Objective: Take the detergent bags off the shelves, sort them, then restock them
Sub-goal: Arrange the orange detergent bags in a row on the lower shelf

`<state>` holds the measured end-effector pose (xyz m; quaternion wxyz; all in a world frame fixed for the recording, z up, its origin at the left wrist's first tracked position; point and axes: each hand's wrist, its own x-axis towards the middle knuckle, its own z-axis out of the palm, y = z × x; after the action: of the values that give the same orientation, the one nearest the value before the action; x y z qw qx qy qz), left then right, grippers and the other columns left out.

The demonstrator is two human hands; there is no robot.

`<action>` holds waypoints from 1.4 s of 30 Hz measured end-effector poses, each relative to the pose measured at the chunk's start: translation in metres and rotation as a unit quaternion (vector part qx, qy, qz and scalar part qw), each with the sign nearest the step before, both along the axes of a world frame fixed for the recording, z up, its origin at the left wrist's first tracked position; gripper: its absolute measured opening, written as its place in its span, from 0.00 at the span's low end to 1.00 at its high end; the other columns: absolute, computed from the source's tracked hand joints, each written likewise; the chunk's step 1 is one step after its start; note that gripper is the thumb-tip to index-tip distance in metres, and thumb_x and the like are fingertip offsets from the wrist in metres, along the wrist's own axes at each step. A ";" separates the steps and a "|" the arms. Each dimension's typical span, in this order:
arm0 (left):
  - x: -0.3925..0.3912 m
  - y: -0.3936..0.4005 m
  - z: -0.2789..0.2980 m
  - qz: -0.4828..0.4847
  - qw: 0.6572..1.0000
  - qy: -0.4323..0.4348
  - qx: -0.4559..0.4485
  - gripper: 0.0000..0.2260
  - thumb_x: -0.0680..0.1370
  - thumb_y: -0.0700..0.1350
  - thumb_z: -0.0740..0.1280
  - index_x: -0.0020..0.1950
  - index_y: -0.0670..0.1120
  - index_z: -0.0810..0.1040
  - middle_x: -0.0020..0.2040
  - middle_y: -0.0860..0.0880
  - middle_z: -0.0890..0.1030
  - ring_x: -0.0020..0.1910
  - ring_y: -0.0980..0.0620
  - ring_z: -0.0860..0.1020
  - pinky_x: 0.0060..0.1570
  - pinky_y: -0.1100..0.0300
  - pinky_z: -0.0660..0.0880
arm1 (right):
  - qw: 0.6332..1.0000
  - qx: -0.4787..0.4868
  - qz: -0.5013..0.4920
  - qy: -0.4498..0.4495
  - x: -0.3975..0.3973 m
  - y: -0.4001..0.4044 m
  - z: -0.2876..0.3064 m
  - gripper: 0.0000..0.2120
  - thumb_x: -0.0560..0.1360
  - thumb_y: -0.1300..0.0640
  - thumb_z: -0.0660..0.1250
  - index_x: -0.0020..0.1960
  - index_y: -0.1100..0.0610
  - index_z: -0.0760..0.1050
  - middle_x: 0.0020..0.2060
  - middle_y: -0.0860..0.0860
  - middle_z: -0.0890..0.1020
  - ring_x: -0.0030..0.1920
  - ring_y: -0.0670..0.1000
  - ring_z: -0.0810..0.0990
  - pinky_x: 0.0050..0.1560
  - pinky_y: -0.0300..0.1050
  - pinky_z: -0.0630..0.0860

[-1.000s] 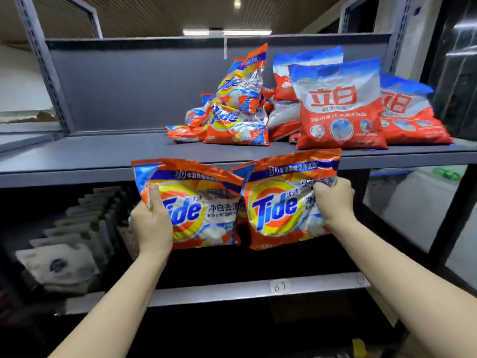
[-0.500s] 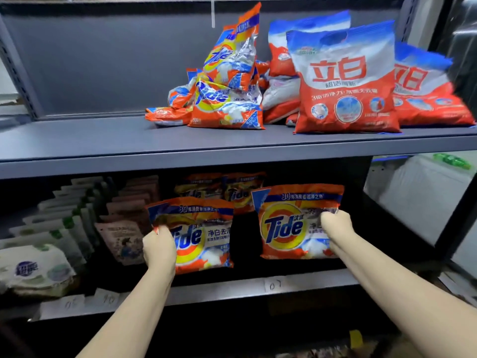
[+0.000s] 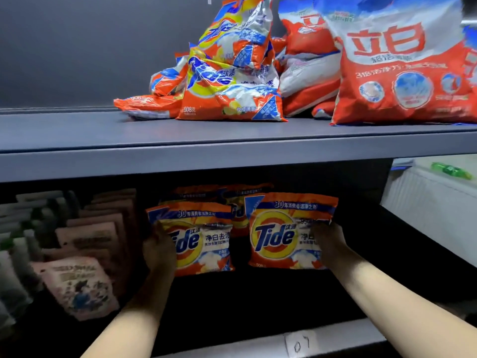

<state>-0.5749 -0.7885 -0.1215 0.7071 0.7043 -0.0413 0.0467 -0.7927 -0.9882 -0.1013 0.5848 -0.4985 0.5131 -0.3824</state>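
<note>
Inside the dark lower shelf, my left hand (image 3: 158,250) grips the left edge of an orange Tide bag (image 3: 204,239). My right hand (image 3: 329,245) grips the right side of a second Tide bag (image 3: 281,233), held upright beside the first. Behind them stand more Tide bags (image 3: 237,200), partly hidden. On the grey upper shelf (image 3: 180,140) lies a heap of Tide bags (image 3: 227,73). To its right are red-and-white detergent bags (image 3: 402,65).
Rows of pink and pale pouches (image 3: 80,277) fill the left of the lower shelf. The lower shelf's front rail carries a paper label "07" (image 3: 300,344). A white unit with a green bottle (image 3: 451,171) stands beyond the rack at right.
Both hands have carried their Tide bags down from the upper shelf's edge and deeper into the lower shelf. The view has moved closer and lower.
</note>
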 end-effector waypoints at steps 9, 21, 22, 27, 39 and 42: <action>0.063 -0.046 -0.028 -0.008 0.993 0.018 -0.116 0.19 0.84 0.44 0.55 0.53 0.28 0.74 0.42 0.30 0.77 0.45 0.51 0.82 0.44 0.54 0.69 | 0.998 0.027 0.054 0.001 0.046 -0.031 -0.025 0.05 0.75 0.66 0.62 0.43 0.61 0.76 0.40 0.61 0.81 0.45 0.64 0.82 0.52 0.65 0.78; 0.119 -0.050 -0.093 -0.072 0.981 -0.049 0.173 0.38 0.73 0.68 0.62 0.70 0.40 0.68 0.64 0.40 0.75 0.62 0.38 0.74 0.58 0.45 0.71 | 0.965 -0.184 0.068 0.176 0.110 -0.024 -0.052 0.30 0.73 0.50 0.68 0.72 0.53 0.62 0.67 0.54 0.70 0.65 0.56 0.72 0.64 0.54 0.70; 0.111 -0.047 -0.094 -0.040 0.965 -0.077 0.247 0.41 0.71 0.68 0.63 0.71 0.38 0.65 0.67 0.37 0.71 0.65 0.36 0.71 0.61 0.42 0.69 | 0.934 -0.263 0.031 0.241 0.104 -0.013 -0.053 0.32 0.74 0.49 0.68 0.73 0.55 0.59 0.70 0.54 0.66 0.68 0.56 0.67 0.67 0.53 0.66; 0.052 -0.048 -0.084 -0.036 0.838 -0.362 0.407 0.35 0.69 0.57 0.73 0.70 0.43 0.67 0.70 0.34 0.66 0.69 0.32 0.63 0.62 0.35 0.66 | 0.785 -0.461 0.172 0.376 0.083 0.019 -0.073 0.25 0.76 0.45 0.64 0.71 0.47 0.64 0.70 0.48 0.65 0.71 0.51 0.61 0.66 0.49 0.62; 0.050 -0.062 -0.089 -0.212 0.794 -0.299 0.485 0.26 0.79 0.58 0.61 0.74 0.64 0.54 0.77 0.57 0.41 0.76 0.46 0.38 0.70 0.31 0.43 | 0.795 -0.371 0.301 0.375 0.093 -0.002 -0.075 0.31 0.78 0.52 0.64 0.76 0.43 0.53 0.77 0.48 0.52 0.77 0.54 0.47 0.75 0.57 0.51; 0.042 -0.054 -0.073 -0.240 0.783 -0.258 0.512 0.26 0.79 0.56 0.61 0.75 0.61 0.56 0.79 0.54 0.48 0.77 0.45 0.44 0.73 0.39 0.50 | 0.791 -0.352 0.326 0.380 0.089 0.001 -0.063 0.29 0.78 0.50 0.63 0.76 0.43 0.56 0.77 0.48 0.55 0.77 0.54 0.51 0.75 0.56 0.54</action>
<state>-0.5328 -0.8421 -0.1943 0.1940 0.8918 -0.4078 0.0274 -0.7035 -0.9872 -0.1647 0.2165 -0.9128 0.3307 -0.1030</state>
